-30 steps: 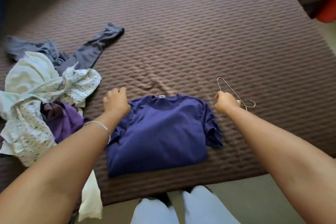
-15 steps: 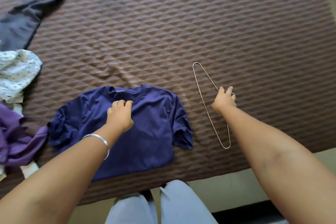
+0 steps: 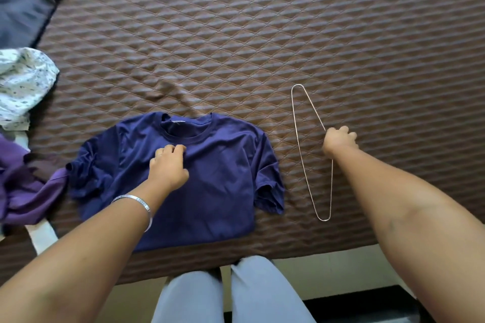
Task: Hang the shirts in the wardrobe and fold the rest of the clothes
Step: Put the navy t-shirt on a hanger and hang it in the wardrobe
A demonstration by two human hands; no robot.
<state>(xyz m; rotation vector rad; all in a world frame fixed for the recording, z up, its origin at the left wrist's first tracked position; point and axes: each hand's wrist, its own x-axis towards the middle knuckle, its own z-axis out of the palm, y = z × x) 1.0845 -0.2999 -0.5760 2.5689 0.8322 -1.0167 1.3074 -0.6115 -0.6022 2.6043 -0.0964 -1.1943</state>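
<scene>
Your right fingers (image 3: 349,135) are curled around the thin wire hanger (image 3: 298,136), holding it near the middle of its long side. The right hand (image 3: 338,143) covers that spot, so you cannot see the hook. Your left fingers (image 3: 174,149) are bent and press down on the blue shirt (image 3: 223,183), just under the collar. You cannot tell if they pinch the cloth or only rest on it.

The shirt lies flat on the brown bed cover (image 3: 288,21), neck pointing away from you. The hanger lies just beside its right sleeve, not touching it.

To do this step well, lift the front of the collar a little with your left hand (image 3: 168,168). Then slide one end of the hanger in through the neck hole, then the other end. Go slowly, because thin wire can catch on the cloth. Keep the shirt flat so the shoulders sit even.

The other clothes (image 3: 23,86) wait in a heap on your left.
</scene>
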